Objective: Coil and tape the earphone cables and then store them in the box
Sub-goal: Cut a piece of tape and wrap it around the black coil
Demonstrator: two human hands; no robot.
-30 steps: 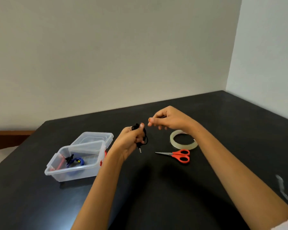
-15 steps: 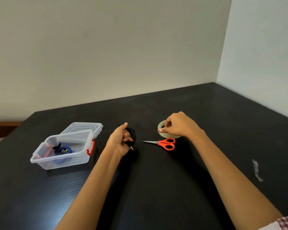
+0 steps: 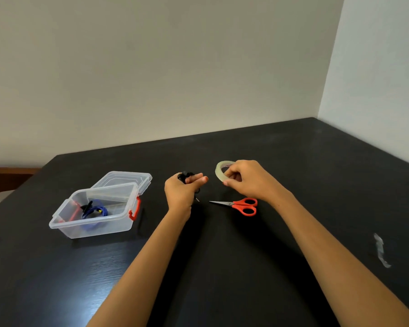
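1 black coil (image 3: 185, 175), left fingers (image 3: 196, 178) gripping; 1 tape roll (image 3: 220, 171), right fingers (image 3: 232, 172) pinching; 1 scissors (image 3: 242, 205); 1 box (image 3: 95, 228)

Both arms come in from the near edge of the tabletop (image 3: 222, 260), the left forearm (image 3: 137, 263) and right forearm (image 3: 328, 244) bare and angling toward each other. Up front, the left hand (image 3: 180, 193) shows its back to the camera, fingers curled round a coiled black earphone cable (image 3: 185, 175), two fingertips poking out to the right. Just beside it, on the far-right-corner side, the right hand (image 3: 248, 182) is knuckles up, thumb and fingers pinching a tape roll (image 3: 220, 172) tilted on edge. The hands are close together, not touching.
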